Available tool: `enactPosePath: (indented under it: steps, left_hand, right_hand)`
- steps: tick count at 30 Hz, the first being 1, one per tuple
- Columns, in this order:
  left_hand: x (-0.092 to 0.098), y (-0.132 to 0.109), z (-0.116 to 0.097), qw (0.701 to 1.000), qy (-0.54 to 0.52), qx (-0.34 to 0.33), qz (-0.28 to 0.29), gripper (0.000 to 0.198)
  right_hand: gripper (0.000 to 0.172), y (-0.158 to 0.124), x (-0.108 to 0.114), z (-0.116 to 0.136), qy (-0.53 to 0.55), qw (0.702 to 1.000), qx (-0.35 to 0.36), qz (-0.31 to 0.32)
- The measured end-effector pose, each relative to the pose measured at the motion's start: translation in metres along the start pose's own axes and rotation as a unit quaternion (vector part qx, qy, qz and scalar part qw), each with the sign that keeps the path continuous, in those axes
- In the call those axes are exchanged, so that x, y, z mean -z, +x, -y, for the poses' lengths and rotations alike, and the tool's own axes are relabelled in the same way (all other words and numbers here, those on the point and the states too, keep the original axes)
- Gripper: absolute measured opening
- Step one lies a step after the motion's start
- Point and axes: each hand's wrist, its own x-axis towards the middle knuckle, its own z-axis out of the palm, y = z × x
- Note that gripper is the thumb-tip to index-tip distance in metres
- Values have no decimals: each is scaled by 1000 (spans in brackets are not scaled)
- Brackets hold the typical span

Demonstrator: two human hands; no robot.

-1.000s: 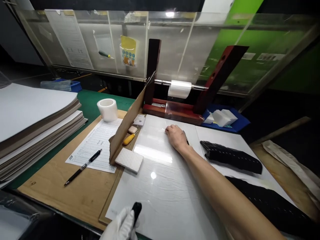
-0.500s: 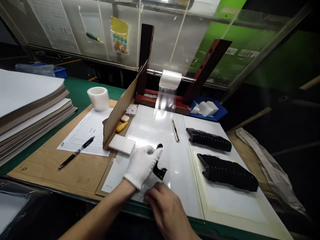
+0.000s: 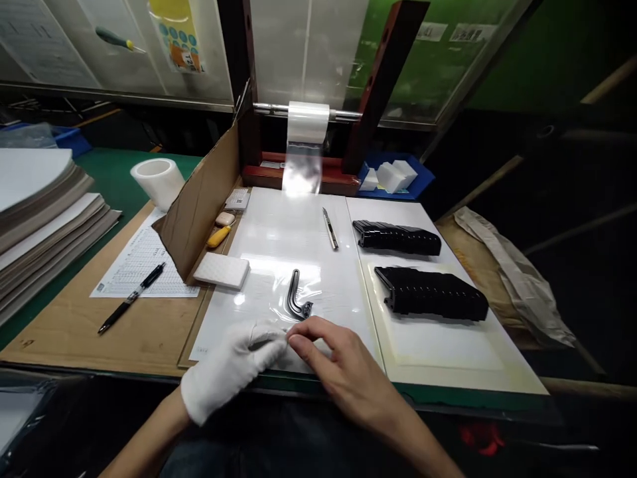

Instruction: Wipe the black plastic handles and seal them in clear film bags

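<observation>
Black hooked plastic part point(image 3: 297, 297) under clear film point(image 3: 279, 312) on white board point(image 3: 343, 299); white-gloved left hand point(image 3: 231, 370) and bare right hand point(image 3: 343, 358) just below, fingers point(image 3: 303, 343) closed, grip unclear.

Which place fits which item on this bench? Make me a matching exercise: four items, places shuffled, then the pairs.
Items:
1 black pen
2 white sponge block
3 film roll
4 craft knife

Places:
A on the steel rod
B on the printed grid form
C at the foot of the cardboard flap
D on the white board, left of the upper black tray

Pairs: 1-B, 2-C, 3-A, 4-D
</observation>
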Motion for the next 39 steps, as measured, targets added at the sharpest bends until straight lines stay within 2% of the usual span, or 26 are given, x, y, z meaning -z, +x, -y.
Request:
enactPosePath:
  steps: [2, 4, 5, 7, 10, 14, 16, 18, 21, 23, 25, 26, 28, 29, 31, 34, 36, 39]
  left_hand:
    - [0, 13, -1, 998, 8, 21, -62, 35]
    - [1, 31, 0, 990, 36, 34, -131, 42]
    - [1, 41, 1, 985, 56, 34, -161, 44]
    - [1, 62, 3, 970, 115, 30, -211, 44]
    - [-2, 91, 8, 929, 248, 24, -274, 34]
    - [-5, 114, 17, 874, 381, 23, -300, 20]
    - [-5, 111, 22, 856, 416, 16, -306, 20]
    - [-5, 99, 27, 843, 443, 3, -305, 25]
    - [-12, 68, 27, 831, 465, -29, -305, 27]
    - [-27, 50, 19, 840, 428, -88, -322, 25]
    - [-51, 46, 4, 889, 329, -137, -288, 24]
    - [-66, 51, -6, 926, 259, -133, -239, 24]
    - [-99, 73, -28, 987, 121, -42, -98, 36]
    - [-115, 89, -38, 998, 48, 25, -32, 44]
    - [-142, 122, -54, 997, -14, 74, 15, 57]
    - [-159, 152, -67, 992, -76, 102, 12, 46]
    - [-157, 145, -68, 988, -119, 101, 0, 37]
    - [-139, 96, -58, 976, -186, 109, -6, 45]
  right_hand:
    - [30, 14, 12, -9, 62, 997, -41, 3]
    - [42, 29, 21, -22, 77, 996, -42, -30]
    - [42, 36, 23, -28, 66, 996, -39, -55]
    - [37, 51, 23, -41, 23, 994, -35, -105]
    - [32, 68, 17, -59, -76, 980, -30, -182]
    - [34, 77, 14, -73, -188, 950, -12, -251]
    - [26, 70, 16, -75, -207, 945, 0, -253]
    - [23, 52, 19, -74, -210, 946, 10, -248]
    - [20, 8, 19, -76, -188, 948, 12, -258]
    - [15, -23, 13, -82, -124, 943, 11, -307]
    - [11, -46, 5, -90, -54, 925, 8, -377]
    - [11, -54, 1, -95, -29, 910, 4, -413]
    - [15, -60, -4, -101, -5, 881, -10, -473]
    - [19, -61, -5, -103, 5, 868, -17, -497]
    - [24, -59, -5, -104, 37, 846, -28, -531]
    - [27, -56, -1, -102, 86, 834, -33, -544]
    - [31, -57, 3, -101, 109, 827, -38, -549]
    - [37, -62, 10, -94, 132, 818, -62, -556]
